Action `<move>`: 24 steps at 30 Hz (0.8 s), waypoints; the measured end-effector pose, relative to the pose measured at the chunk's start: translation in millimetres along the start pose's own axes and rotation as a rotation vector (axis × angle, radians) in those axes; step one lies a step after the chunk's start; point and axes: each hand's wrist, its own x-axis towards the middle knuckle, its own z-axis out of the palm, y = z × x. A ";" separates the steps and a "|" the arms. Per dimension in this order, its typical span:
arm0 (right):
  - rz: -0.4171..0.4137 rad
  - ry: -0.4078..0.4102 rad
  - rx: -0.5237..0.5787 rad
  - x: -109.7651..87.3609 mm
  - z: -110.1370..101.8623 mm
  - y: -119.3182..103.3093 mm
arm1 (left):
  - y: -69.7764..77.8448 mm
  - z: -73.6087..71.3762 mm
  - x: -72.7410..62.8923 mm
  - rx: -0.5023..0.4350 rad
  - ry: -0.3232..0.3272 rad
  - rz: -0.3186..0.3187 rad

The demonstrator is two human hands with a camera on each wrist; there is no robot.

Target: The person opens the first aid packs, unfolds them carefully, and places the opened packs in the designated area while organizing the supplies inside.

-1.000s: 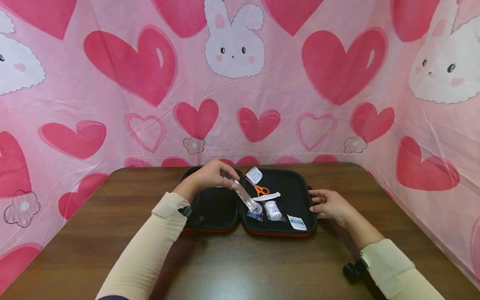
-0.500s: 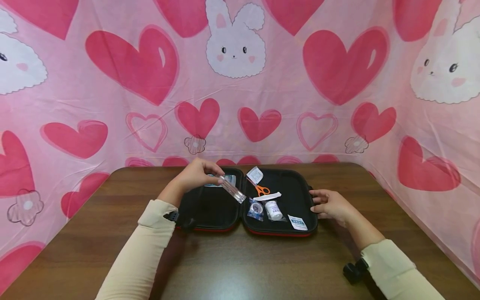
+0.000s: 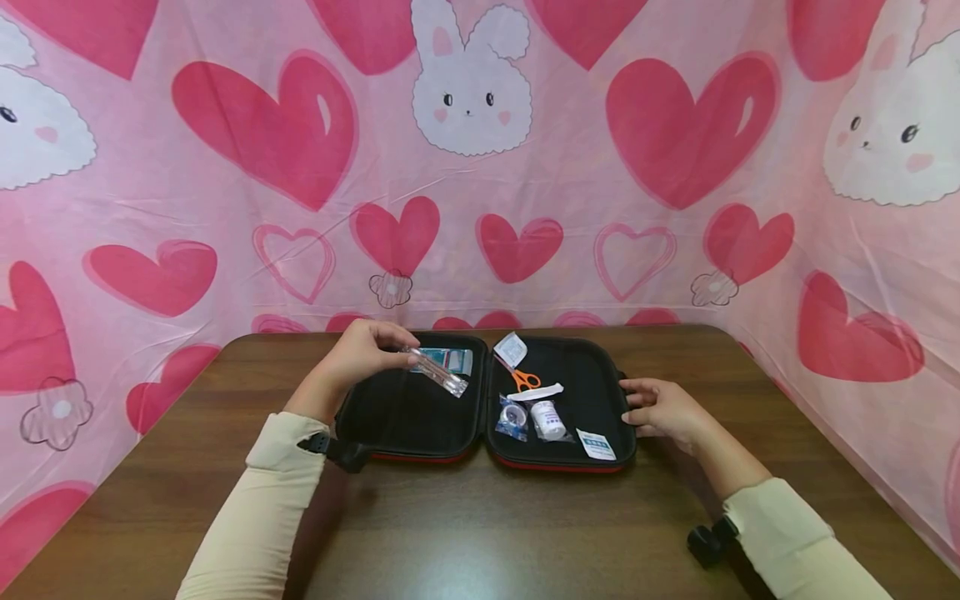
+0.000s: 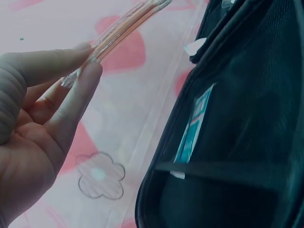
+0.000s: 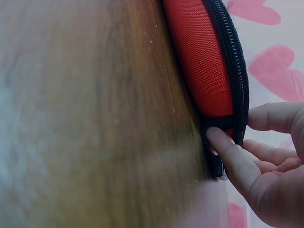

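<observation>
My left hand (image 3: 356, 360) pinches a clear packet of cotton swabs (image 3: 442, 375) between thumb and fingers. The packet (image 4: 124, 28) slants above the left half of an opened black-lined zip case (image 3: 412, 421) with a red shell. Under the packet, a teal-and-white packet (image 3: 457, 360) lies at the back of that half. At the case's right edge, my right hand (image 3: 666, 412) holds the rim; its thumb presses the black handle strap (image 5: 219, 119) beside the zipper. In the right half lie orange-handled scissors (image 3: 525, 380), a white roll in clear wrap (image 3: 547, 421) and a blue-wrapped tape roll (image 3: 513, 417).
Also in the right half are a white strip (image 3: 536, 392), a white square packet (image 3: 510, 349) and a blue-and-white packet (image 3: 596, 445). The case rests near the back of a brown wooden table (image 3: 480, 533). A pink heart-patterned cloth (image 3: 525, 183) hangs behind and to the right.
My left hand has moved left with the cotton swab packet, from over the tape roll to above the case's left half. The right hand has stayed at the case's edge.
</observation>
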 end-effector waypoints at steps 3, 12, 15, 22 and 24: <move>0.007 0.005 -0.002 0.2 -0.2 -0.3 | -2.6 -5.4 -5.7 -0.005 0.023 -0.036; -0.002 -0.004 0.001 -0.2 -0.5 -0.6 | -18.7 -20.3 -17.2 0.072 0.093 -0.029; 0.008 0.005 0.009 0.4 -0.7 -1.3 | -24.7 -26.4 -20.3 0.098 0.111 -0.049; 0.007 0.001 -0.011 0.5 0.1 -1.2 | -38.1 -41.2 -28.5 0.201 0.173 -0.065; 0.011 0.005 -0.012 0.3 0.3 -1.3 | -41.8 -45.0 -30.8 0.235 0.191 -0.064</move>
